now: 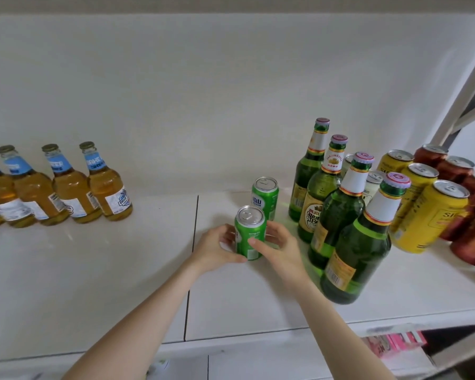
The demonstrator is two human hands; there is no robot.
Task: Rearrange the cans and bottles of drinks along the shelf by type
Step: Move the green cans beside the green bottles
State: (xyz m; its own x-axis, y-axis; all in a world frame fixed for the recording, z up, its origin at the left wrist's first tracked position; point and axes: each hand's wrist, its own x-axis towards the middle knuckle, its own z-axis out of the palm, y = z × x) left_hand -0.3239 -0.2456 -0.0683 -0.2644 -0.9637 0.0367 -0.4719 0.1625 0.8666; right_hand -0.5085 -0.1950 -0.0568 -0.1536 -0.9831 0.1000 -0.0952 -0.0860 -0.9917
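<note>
Head view: a front green can is held upright between both hands above the seam of the white shelf. The left hand is curled round the can's left side, with the thumb laid low across its front. The right hand is wrapped round the can's right side, with the thumb pressed on the label and the fingers tucked behind. Whether the can's base is resting on the shelf cannot be told, since the thumbs hide it.

Just behind the front green can, a second green can is set upright, apart from it. To the right of the front green can, 4 green glass bottles with white neck labels are lined up from near to far. Behind them, pale cans are partly hidden. Farther right of the front green can, 3 yellow cans are ranked, and beyond those, reddish-brown cans are cut off by the frame edge.

Well to the left of the front green can, amber bottles with blue neck labels are grouped side by side. Below the front green can and to the right, pink packets are seen blurred on a lower level.
</note>
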